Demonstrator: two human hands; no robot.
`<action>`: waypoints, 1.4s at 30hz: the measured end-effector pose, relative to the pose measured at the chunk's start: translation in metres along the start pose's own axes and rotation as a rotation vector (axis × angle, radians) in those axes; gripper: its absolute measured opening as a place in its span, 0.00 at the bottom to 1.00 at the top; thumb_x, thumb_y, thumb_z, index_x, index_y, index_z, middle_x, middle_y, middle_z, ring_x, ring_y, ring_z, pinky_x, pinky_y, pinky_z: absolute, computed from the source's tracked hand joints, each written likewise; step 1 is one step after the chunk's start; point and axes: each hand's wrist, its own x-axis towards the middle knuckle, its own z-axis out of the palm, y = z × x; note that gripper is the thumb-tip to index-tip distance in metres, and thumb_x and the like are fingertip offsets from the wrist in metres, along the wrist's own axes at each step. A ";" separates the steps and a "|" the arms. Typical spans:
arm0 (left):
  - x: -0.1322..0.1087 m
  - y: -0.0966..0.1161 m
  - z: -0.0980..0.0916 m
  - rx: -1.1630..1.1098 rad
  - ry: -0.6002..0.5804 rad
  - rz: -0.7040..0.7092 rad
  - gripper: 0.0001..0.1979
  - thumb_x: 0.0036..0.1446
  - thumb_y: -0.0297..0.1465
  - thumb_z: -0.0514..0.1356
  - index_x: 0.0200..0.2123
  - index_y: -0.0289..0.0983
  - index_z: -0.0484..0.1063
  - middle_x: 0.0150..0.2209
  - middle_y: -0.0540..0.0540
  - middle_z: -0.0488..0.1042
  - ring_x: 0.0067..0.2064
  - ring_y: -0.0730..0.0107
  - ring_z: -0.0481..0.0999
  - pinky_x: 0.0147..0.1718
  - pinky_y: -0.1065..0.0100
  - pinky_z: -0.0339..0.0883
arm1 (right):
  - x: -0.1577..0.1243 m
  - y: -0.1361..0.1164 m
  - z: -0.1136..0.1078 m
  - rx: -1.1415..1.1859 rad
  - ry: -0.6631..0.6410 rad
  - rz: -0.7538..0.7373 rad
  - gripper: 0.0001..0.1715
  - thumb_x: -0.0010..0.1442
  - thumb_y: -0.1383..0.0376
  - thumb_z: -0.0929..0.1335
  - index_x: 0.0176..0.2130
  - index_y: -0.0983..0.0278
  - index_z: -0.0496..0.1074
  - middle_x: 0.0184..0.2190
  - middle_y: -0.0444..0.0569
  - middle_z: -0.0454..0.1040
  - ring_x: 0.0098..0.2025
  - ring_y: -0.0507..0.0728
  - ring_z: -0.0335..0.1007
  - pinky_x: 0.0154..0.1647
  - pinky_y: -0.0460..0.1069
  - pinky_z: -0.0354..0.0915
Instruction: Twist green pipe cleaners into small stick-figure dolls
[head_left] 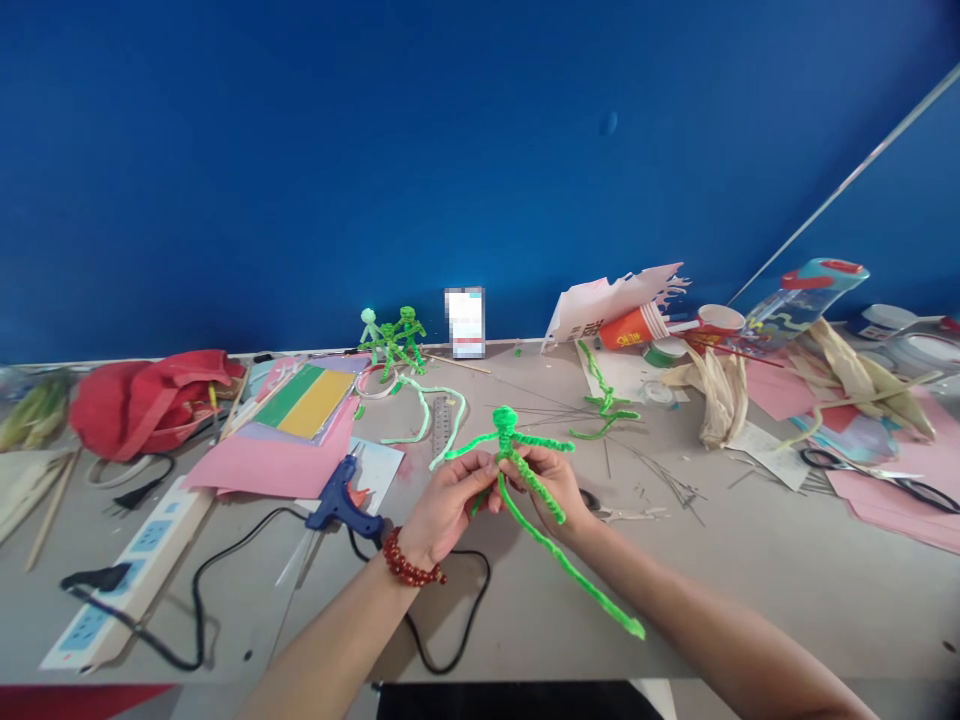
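Note:
Between my hands is a bright green pipe-cleaner figure (pixel 505 425) with a coiled head and two arms stretched sideways. One thick twisted leg and a long loose strand hang from it toward the lower right. My left hand (pixel 459 495), with a red bead bracelet on the wrist, pinches the figure at its waist. My right hand (pixel 559 490) grips it from the other side, its fingers partly behind the twisted leg. Just left of my left hand lies a blue glue gun (pixel 345 500). Scissors (pixel 622 508) rest beside my right hand.
Several finished pipe-cleaner figures (pixel 390 340) stand by the blue wall. Pale green pipe cleaners (pixel 424 405) lie near a ruler (pixel 442 425). A power strip (pixel 131 575) with a black cord sits left. Thin wires (pixel 675 480), paper cups (pixel 634 328) and black scissors (pixel 885 470) are right.

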 end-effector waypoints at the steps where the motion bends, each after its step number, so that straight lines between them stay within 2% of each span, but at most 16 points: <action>1: 0.000 0.000 0.000 0.004 -0.002 0.005 0.12 0.52 0.35 0.67 0.28 0.34 0.70 0.21 0.53 0.68 0.23 0.79 0.68 0.26 0.75 0.59 | 0.000 0.001 -0.001 0.007 -0.010 0.009 0.15 0.50 0.56 0.75 0.25 0.63 0.72 0.17 0.39 0.63 0.17 0.48 0.58 0.19 0.45 0.60; 4: -0.001 0.000 0.000 0.033 -0.010 0.012 0.11 0.53 0.35 0.66 0.28 0.34 0.70 0.21 0.52 0.69 0.23 0.78 0.68 0.26 0.74 0.60 | 0.000 0.002 -0.002 0.037 -0.022 0.029 0.15 0.50 0.56 0.75 0.25 0.63 0.72 0.16 0.38 0.61 0.18 0.49 0.59 0.21 0.46 0.61; 9: 0.000 -0.002 -0.001 0.066 0.014 0.058 0.13 0.51 0.36 0.67 0.27 0.33 0.70 0.22 0.53 0.68 0.21 0.81 0.66 0.23 0.75 0.57 | -0.002 0.001 0.000 -0.015 0.063 0.007 0.15 0.47 0.58 0.77 0.24 0.64 0.72 0.19 0.40 0.66 0.20 0.47 0.55 0.21 0.44 0.55; 12: -0.001 -0.002 0.000 0.069 -0.001 0.050 0.13 0.52 0.37 0.66 0.26 0.34 0.69 0.21 0.53 0.68 0.20 0.81 0.65 0.22 0.74 0.57 | -0.002 -0.001 0.001 -0.018 0.060 -0.001 0.15 0.48 0.58 0.76 0.24 0.64 0.72 0.18 0.39 0.64 0.20 0.47 0.54 0.21 0.44 0.54; 15: -0.002 -0.001 0.002 0.130 -0.006 0.104 0.11 0.56 0.36 0.63 0.28 0.35 0.69 0.24 0.51 0.70 0.23 0.78 0.68 0.27 0.73 0.62 | -0.001 -0.003 0.000 0.014 0.024 -0.004 0.16 0.50 0.56 0.75 0.23 0.63 0.70 0.17 0.39 0.63 0.19 0.48 0.55 0.21 0.44 0.53; 18: -0.006 -0.002 0.003 0.327 0.029 0.254 0.08 0.61 0.34 0.57 0.32 0.35 0.70 0.26 0.49 0.71 0.29 0.73 0.71 0.33 0.70 0.66 | 0.001 -0.005 0.000 0.044 0.019 0.008 0.19 0.50 0.55 0.75 0.22 0.63 0.68 0.16 0.38 0.61 0.19 0.48 0.56 0.21 0.45 0.55; 21: -0.009 -0.007 0.001 0.634 0.118 0.486 0.06 0.61 0.30 0.56 0.41 0.36 0.70 0.35 0.45 0.74 0.36 0.68 0.74 0.38 0.67 0.68 | 0.000 -0.006 0.002 0.038 0.103 0.001 0.19 0.49 0.56 0.76 0.22 0.63 0.67 0.16 0.37 0.61 0.18 0.47 0.54 0.21 0.44 0.53; 23: -0.010 -0.011 0.000 0.846 0.160 0.674 0.11 0.59 0.27 0.57 0.46 0.38 0.68 0.41 0.43 0.74 0.42 0.65 0.75 0.42 0.64 0.69 | 0.000 -0.007 0.003 0.045 0.126 0.005 0.19 0.49 0.56 0.76 0.22 0.64 0.68 0.16 0.38 0.62 0.19 0.47 0.53 0.21 0.44 0.53; 26: -0.010 -0.015 0.000 1.093 0.176 0.858 0.15 0.58 0.23 0.57 0.49 0.39 0.67 0.41 0.43 0.75 0.43 0.64 0.75 0.44 0.64 0.68 | -0.001 -0.007 0.004 0.061 0.116 0.019 0.19 0.48 0.56 0.76 0.22 0.63 0.68 0.17 0.39 0.63 0.20 0.48 0.55 0.23 0.44 0.56; 29: -0.010 -0.014 0.000 1.178 0.164 0.890 0.16 0.58 0.22 0.57 0.48 0.41 0.68 0.41 0.43 0.76 0.44 0.62 0.75 0.45 0.63 0.68 | -0.002 -0.006 0.003 0.071 0.113 0.040 0.18 0.48 0.55 0.76 0.24 0.63 0.69 0.19 0.40 0.64 0.21 0.48 0.56 0.24 0.44 0.57; 34: -0.012 -0.012 -0.004 1.189 0.180 0.925 0.15 0.56 0.23 0.59 0.46 0.42 0.72 0.42 0.40 0.77 0.45 0.58 0.74 0.46 0.60 0.66 | -0.006 -0.005 0.004 0.049 0.086 0.051 0.18 0.50 0.55 0.76 0.24 0.63 0.69 0.19 0.40 0.65 0.21 0.48 0.57 0.24 0.44 0.58; 39: -0.012 -0.011 -0.004 1.098 0.216 0.897 0.13 0.58 0.23 0.58 0.45 0.42 0.73 0.40 0.42 0.76 0.45 0.59 0.74 0.47 0.60 0.66 | -0.009 -0.012 0.011 0.057 0.153 0.065 0.17 0.45 0.58 0.78 0.28 0.64 0.71 0.22 0.40 0.68 0.21 0.48 0.59 0.23 0.44 0.59; 42: -0.012 -0.011 -0.001 1.032 0.256 0.862 0.12 0.58 0.24 0.58 0.44 0.42 0.73 0.40 0.43 0.76 0.44 0.60 0.74 0.47 0.61 0.65 | -0.010 -0.016 0.013 0.052 0.153 0.025 0.15 0.47 0.60 0.77 0.27 0.63 0.70 0.22 0.40 0.68 0.22 0.49 0.60 0.24 0.45 0.59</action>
